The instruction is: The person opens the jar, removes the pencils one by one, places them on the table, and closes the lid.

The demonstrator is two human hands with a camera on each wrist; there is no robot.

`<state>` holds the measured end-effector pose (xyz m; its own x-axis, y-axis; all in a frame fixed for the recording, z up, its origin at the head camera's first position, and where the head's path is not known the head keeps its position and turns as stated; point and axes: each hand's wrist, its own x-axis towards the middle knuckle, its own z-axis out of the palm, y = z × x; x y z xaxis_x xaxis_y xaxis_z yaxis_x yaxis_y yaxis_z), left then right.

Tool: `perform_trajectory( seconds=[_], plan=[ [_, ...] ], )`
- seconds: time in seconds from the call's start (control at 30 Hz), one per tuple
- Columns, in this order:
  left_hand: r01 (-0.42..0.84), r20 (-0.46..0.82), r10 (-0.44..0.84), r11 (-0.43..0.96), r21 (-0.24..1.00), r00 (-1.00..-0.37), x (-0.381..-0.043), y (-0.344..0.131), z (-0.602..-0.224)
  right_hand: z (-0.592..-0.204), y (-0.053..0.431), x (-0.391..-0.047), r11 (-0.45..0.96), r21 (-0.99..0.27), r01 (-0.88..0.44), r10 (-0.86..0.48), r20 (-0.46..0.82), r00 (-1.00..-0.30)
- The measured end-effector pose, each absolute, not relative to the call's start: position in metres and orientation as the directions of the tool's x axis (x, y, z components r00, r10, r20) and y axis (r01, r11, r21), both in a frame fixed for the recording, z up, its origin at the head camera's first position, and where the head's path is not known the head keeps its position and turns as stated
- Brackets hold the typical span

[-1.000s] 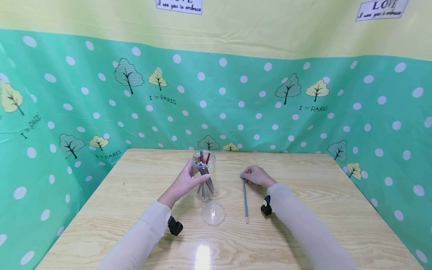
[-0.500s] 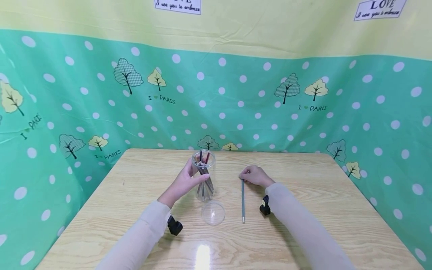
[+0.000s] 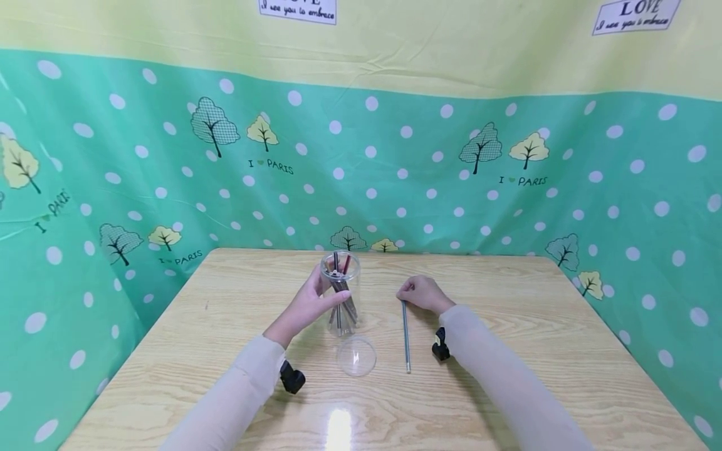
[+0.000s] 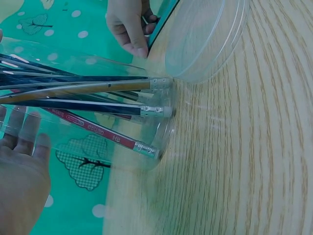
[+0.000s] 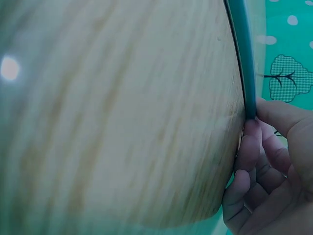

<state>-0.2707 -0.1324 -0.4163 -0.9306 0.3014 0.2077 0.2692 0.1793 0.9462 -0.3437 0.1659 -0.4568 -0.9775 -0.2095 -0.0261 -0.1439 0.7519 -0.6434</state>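
Note:
My left hand (image 3: 312, 303) grips a clear round jar (image 3: 353, 294) that stands upright, its thumb lying across the near side. Several pencils (image 4: 117, 87) lean inside it, dark ones plus a red and a yellow one, with eraser ends down at the jar's bottom. To the right, my right hand (image 3: 424, 293) pinches the far end of a teal pencil (image 3: 406, 338) between thumb and fingers. Its silver-and-eraser end points toward me, low over or on the table. The right wrist view shows the fingertips around the teal pencil's (image 5: 243, 58) end.
A clear round lid (image 3: 356, 356) lies flat on the wooden table (image 3: 237, 351), just in front of the jar. A green and yellow patterned curtain (image 3: 361, 156) hangs behind and at both sides of the table.
My right hand has shifted slightly left with the teal pencil. The pencil's near end has swung a little left too. The left hand and jar have stayed in place.

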Motion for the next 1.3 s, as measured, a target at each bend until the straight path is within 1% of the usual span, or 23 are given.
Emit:
perform_trajectory(
  seconds=[0.37,0.67,1.13,1.3],
  plan=[
    [0.277,0.217,0.298,0.177,0.944,-0.93,-0.27,-0.133,-0.416,-0.454,0.162,-0.34,0.749,-0.645,-0.152,-0.212,-0.016,-0.977],
    [0.283,0.225,0.3,0.165,0.945,-0.927,-0.271,-0.133,-0.417,-0.449,0.159,-0.336,0.742,-0.657,-0.131,-0.198,-0.029,-0.98],
    [0.275,0.215,0.307,0.167,0.947,-0.927,-0.27,-0.132,-0.413,-0.45,0.16,-0.337,0.725,-0.681,-0.098,-0.18,-0.05,-0.982],
    [0.257,0.196,0.306,0.174,0.951,-0.932,-0.27,-0.132,-0.412,-0.446,0.164,-0.338,0.722,-0.682,-0.117,-0.194,-0.038,-0.98]
  ],
)
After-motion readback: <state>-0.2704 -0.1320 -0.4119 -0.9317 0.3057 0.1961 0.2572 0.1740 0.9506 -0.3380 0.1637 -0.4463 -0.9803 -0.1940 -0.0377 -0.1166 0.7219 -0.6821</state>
